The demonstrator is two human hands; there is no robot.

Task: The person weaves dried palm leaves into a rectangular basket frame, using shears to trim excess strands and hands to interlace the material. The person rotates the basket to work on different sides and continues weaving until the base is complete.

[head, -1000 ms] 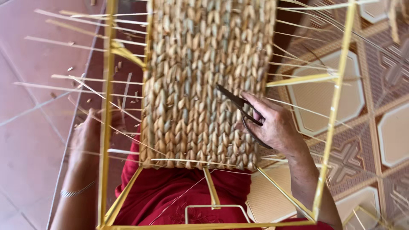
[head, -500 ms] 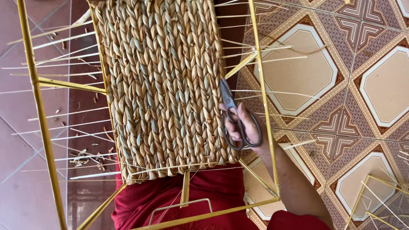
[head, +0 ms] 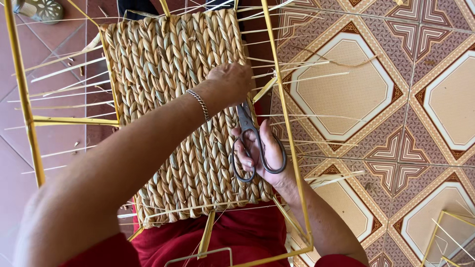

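Observation:
A panel of braided straw weave (head: 173,109) fills a yellow metal frame (head: 22,89) that rests over my lap. My right hand (head: 264,151) grips grey metal scissors (head: 250,136) at the panel's right edge, blades pointing up. My left hand (head: 230,81), with a chain bracelet on the wrist, reaches across the weave. Its fingers are closed at the right edge just above the scissor blades; what they pinch is hidden. Thin loose straw ends (head: 297,74) stick out sideways from both edges of the panel.
Patterned floor tiles (head: 396,99) lie to the right, plain reddish tiles (head: 59,143) to the left. A sandal (head: 39,9) sits at the top left. Another yellow frame corner (head: 445,232) shows at bottom right. My red clothing (head: 237,237) is below the frame.
My left arm has come across the weave to its right edge. The right hand with the scissors has stayed at that edge. The view has shifted right.

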